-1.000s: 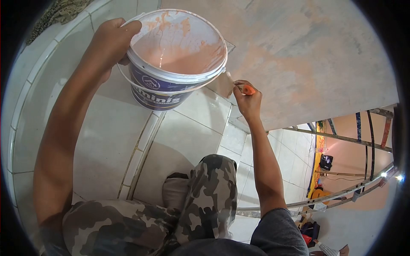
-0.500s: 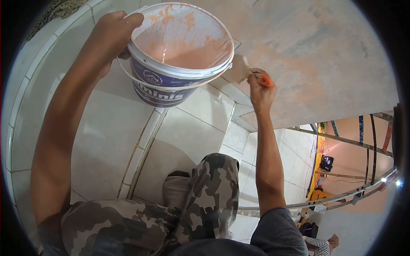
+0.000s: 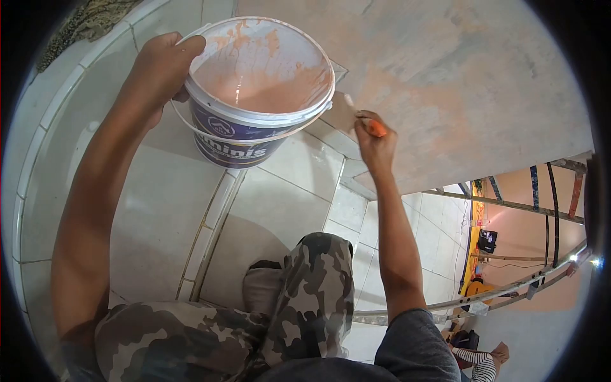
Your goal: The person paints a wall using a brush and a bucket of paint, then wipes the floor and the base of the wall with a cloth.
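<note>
My left hand (image 3: 168, 67) is closed on the rim of a white and purple bucket (image 3: 235, 140), at the bucket's left side. Pinkish paint (image 3: 267, 95) lies inside, with streaks of it up the inner wall. To the right of the bucket, my right hand (image 3: 377, 141) grips a paintbrush (image 3: 377, 128) by its orange handle. Its pale bristles point up and left, beside the wall (image 3: 433, 83), which has patches of pink and grey. Whether the bristles touch the wall, I cannot tell.
White floor tiles (image 3: 146, 210) lie below, crossed by a raised edge. A metal ladder-like frame (image 3: 534, 210) stands at the right. Beyond it are a guitar (image 3: 476, 290), a black bag (image 3: 487, 240) and a person's striped sleeve (image 3: 485, 364). Patterned cloth (image 3: 89, 25) lies at the upper left.
The bucket and my left hand appear slightly lower and further left. My right hand has shifted left with the brush, which is now turned more edge-on.
</note>
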Action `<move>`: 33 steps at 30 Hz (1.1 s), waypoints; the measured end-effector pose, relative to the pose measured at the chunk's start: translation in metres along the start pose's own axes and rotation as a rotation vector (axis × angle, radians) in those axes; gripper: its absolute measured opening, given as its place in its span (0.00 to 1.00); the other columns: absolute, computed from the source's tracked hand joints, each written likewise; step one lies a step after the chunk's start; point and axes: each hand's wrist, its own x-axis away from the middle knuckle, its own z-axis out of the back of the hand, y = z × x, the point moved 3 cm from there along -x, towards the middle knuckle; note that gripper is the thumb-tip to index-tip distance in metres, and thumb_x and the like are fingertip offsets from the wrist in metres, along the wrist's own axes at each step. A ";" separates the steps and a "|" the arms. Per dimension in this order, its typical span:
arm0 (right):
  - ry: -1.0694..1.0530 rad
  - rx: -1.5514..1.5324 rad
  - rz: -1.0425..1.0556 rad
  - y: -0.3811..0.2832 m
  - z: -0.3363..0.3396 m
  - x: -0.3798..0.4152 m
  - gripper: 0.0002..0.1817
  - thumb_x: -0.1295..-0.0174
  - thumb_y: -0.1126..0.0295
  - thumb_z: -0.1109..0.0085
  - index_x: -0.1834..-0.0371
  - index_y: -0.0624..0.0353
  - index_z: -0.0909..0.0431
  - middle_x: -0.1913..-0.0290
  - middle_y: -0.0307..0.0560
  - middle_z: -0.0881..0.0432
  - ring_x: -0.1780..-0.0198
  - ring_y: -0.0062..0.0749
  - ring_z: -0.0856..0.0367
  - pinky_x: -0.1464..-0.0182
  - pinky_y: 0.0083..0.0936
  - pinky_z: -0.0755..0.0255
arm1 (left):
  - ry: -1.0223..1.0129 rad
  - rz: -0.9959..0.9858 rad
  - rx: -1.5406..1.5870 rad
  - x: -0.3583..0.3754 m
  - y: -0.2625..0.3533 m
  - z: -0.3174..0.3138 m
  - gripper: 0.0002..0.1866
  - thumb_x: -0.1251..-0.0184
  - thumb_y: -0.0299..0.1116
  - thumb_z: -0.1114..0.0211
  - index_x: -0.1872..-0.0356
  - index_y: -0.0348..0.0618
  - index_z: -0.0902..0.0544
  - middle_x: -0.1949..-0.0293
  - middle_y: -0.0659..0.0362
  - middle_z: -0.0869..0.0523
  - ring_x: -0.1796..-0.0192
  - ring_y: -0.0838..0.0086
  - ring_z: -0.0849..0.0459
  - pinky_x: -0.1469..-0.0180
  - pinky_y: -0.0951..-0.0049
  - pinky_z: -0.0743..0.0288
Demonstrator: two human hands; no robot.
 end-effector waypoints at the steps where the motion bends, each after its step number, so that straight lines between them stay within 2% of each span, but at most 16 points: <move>1: -0.003 -0.003 0.002 -0.008 0.010 -0.008 0.08 0.46 0.76 0.35 0.62 0.64 0.16 0.73 0.45 0.15 0.72 0.26 0.17 0.66 0.22 0.24 | 0.004 0.002 0.000 0.000 0.001 0.001 0.11 0.40 0.38 0.41 0.74 0.40 0.26 0.80 0.61 0.27 0.80 0.78 0.30 0.77 0.75 0.36; 4: 0.200 -0.014 0.169 -0.040 0.046 -0.022 0.09 0.44 0.79 0.35 0.59 0.63 0.16 0.67 0.46 0.13 0.69 0.24 0.16 0.65 0.19 0.24 | 0.000 0.003 0.012 0.002 -0.004 0.000 0.11 0.40 0.37 0.41 0.74 0.40 0.26 0.80 0.61 0.27 0.79 0.78 0.30 0.76 0.75 0.36; 7: 0.331 0.081 0.267 -0.059 0.070 -0.018 0.11 0.43 0.79 0.34 0.56 0.61 0.15 0.63 0.47 0.12 0.68 0.22 0.16 0.64 0.17 0.24 | -0.006 -0.019 0.008 -0.001 -0.009 0.001 0.10 0.37 0.40 0.42 0.72 0.47 0.25 0.80 0.67 0.26 0.80 0.84 0.30 0.79 0.80 0.39; 10: 0.157 0.125 0.209 -0.058 0.073 -0.004 0.10 0.43 0.80 0.35 0.58 0.59 0.16 0.60 0.49 0.11 0.65 0.25 0.14 0.62 0.20 0.23 | -0.003 -0.005 -0.010 0.000 -0.005 0.001 0.10 0.37 0.40 0.42 0.72 0.47 0.26 0.80 0.67 0.26 0.81 0.84 0.31 0.78 0.79 0.40; 11: 0.088 0.102 0.313 -0.050 0.064 -0.001 0.10 0.45 0.81 0.34 0.60 0.59 0.16 0.60 0.49 0.12 0.62 0.31 0.12 0.60 0.23 0.21 | -0.001 -0.001 -0.003 0.001 -0.002 0.001 0.10 0.39 0.39 0.42 0.72 0.43 0.26 0.80 0.64 0.26 0.80 0.81 0.31 0.77 0.77 0.37; 13: -0.170 0.048 0.169 -0.032 0.049 0.010 0.12 0.48 0.80 0.33 0.60 0.58 0.17 0.59 0.49 0.12 0.60 0.39 0.12 0.57 0.27 0.20 | -0.006 -0.003 0.004 0.001 0.000 0.000 0.11 0.41 0.37 0.42 0.71 0.39 0.26 0.79 0.61 0.27 0.80 0.78 0.30 0.76 0.74 0.35; 15: -0.245 0.090 0.228 -0.010 0.035 0.013 0.12 0.49 0.79 0.33 0.60 0.58 0.17 0.58 0.48 0.13 0.60 0.41 0.13 0.57 0.28 0.20 | -0.011 0.002 -0.009 0.000 -0.004 0.001 0.10 0.36 0.40 0.42 0.72 0.47 0.26 0.79 0.67 0.27 0.81 0.85 0.32 0.78 0.79 0.40; 19: -0.389 0.194 0.283 0.008 0.037 -0.008 0.11 0.48 0.77 0.34 0.60 0.56 0.17 0.56 0.45 0.13 0.60 0.45 0.14 0.57 0.31 0.20 | 0.004 0.018 -0.042 -0.002 -0.002 0.001 0.10 0.36 0.40 0.42 0.72 0.47 0.26 0.79 0.68 0.27 0.81 0.84 0.32 0.78 0.79 0.40; 20: -0.373 0.227 0.313 -0.001 0.047 -0.018 0.11 0.46 0.76 0.36 0.59 0.55 0.17 0.56 0.46 0.13 0.58 0.45 0.14 0.56 0.31 0.20 | 0.001 0.029 -0.047 -0.006 -0.005 0.002 0.10 0.36 0.41 0.42 0.72 0.48 0.26 0.79 0.68 0.28 0.80 0.85 0.31 0.78 0.79 0.40; 22: -0.173 0.190 0.353 -0.027 0.080 -0.035 0.10 0.45 0.79 0.36 0.59 0.58 0.18 0.55 0.49 0.14 0.54 0.43 0.14 0.52 0.31 0.20 | -0.002 0.053 -0.049 -0.008 -0.011 0.003 0.10 0.36 0.41 0.42 0.72 0.48 0.26 0.79 0.68 0.28 0.80 0.85 0.31 0.78 0.79 0.40; 23: -0.062 0.218 0.464 -0.032 0.094 -0.044 0.11 0.45 0.81 0.36 0.59 0.59 0.17 0.55 0.50 0.13 0.53 0.42 0.13 0.51 0.30 0.20 | -0.004 0.036 -0.046 -0.006 -0.009 0.004 0.10 0.36 0.41 0.42 0.72 0.48 0.26 0.79 0.68 0.28 0.80 0.85 0.31 0.77 0.80 0.39; 25: 0.116 0.284 0.483 -0.087 0.116 -0.045 0.13 0.47 0.85 0.34 0.60 0.59 0.17 0.56 0.49 0.13 0.52 0.43 0.13 0.51 0.30 0.20 | -0.022 0.017 -0.044 -0.005 -0.009 0.001 0.10 0.36 0.41 0.42 0.72 0.49 0.26 0.79 0.68 0.27 0.80 0.85 0.31 0.77 0.80 0.39; 27: 0.155 0.344 0.460 -0.103 0.125 -0.040 0.12 0.49 0.86 0.34 0.62 0.60 0.17 0.57 0.48 0.13 0.51 0.42 0.13 0.52 0.31 0.19 | -0.013 0.015 -0.029 -0.005 -0.007 0.002 0.12 0.39 0.40 0.41 0.69 0.40 0.25 0.78 0.63 0.28 0.77 0.79 0.31 0.75 0.75 0.36; 28: 0.158 0.343 0.462 -0.099 0.124 -0.038 0.12 0.49 0.86 0.34 0.62 0.60 0.17 0.57 0.48 0.13 0.51 0.42 0.13 0.52 0.31 0.19 | -0.012 0.012 -0.029 -0.004 -0.006 0.002 0.12 0.39 0.40 0.41 0.69 0.40 0.25 0.78 0.63 0.28 0.77 0.79 0.31 0.75 0.75 0.36; 30: 0.018 0.296 0.557 -0.079 0.113 -0.024 0.11 0.50 0.85 0.33 0.65 0.60 0.18 0.58 0.48 0.13 0.51 0.41 0.13 0.53 0.31 0.19 | -0.028 0.028 -0.043 -0.003 -0.007 0.001 0.09 0.36 0.41 0.42 0.73 0.50 0.26 0.78 0.70 0.28 0.78 0.86 0.32 0.77 0.81 0.40; 33: -0.197 0.241 0.381 -0.049 0.081 0.001 0.10 0.49 0.79 0.34 0.64 0.55 0.18 0.57 0.45 0.13 0.53 0.41 0.14 0.54 0.32 0.19 | -0.025 0.029 -0.040 -0.007 -0.011 0.004 0.10 0.36 0.41 0.42 0.73 0.50 0.27 0.78 0.70 0.29 0.79 0.86 0.32 0.77 0.80 0.40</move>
